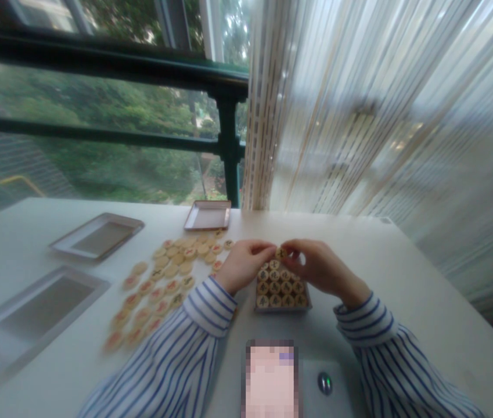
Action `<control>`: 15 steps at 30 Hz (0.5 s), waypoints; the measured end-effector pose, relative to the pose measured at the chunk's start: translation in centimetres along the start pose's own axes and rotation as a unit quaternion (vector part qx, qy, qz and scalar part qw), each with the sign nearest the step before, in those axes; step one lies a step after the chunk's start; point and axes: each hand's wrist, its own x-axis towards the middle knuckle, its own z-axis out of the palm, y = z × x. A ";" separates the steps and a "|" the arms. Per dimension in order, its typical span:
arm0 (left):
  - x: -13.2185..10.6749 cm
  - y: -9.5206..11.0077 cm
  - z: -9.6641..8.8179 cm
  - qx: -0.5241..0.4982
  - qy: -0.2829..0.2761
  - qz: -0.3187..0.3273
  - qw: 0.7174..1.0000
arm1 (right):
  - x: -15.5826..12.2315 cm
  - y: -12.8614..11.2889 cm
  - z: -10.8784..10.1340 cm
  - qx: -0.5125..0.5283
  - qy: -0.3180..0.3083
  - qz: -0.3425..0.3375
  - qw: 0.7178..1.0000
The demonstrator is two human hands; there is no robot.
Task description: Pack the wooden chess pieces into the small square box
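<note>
Between my two hands, above the far part of a small box point(281, 311), is a round wooden Chinese chess piece point(280, 253) with a dark character. My right hand point(322, 267) pinches it from the right with thumb and fingers. From the left, the closed fingertips of my left hand point(246, 264) meet its edge. Rows of pieces with dark characters point(275, 287) lie face up inside the box; its far corners are partly hidden by my hands. Left of my left hand, many loose pieces point(172, 270) spread over the table, some with red characters, some blank side up.
The white table point(381, 278) carries a shallow tray point(208, 216) at the back and two more, a nearer-middle tray point(98, 237) and a front tray point(46, 316), on the left. A blurred-out phone-like object point(271, 380) lies in front, beside a small shiny oval object point(325, 383).
</note>
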 end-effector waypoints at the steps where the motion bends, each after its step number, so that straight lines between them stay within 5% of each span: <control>1: 0.0 0.0 0.0 0.001 -0.003 0.002 1.000 | 0.0 0.0 0.0 -0.001 -0.003 0.001 1.000; 15: 0.2 -0.4 -1.1 0.077 0.065 0.008 0.995 | -0.1 1.2 0.4 -0.079 -0.031 0.027 0.996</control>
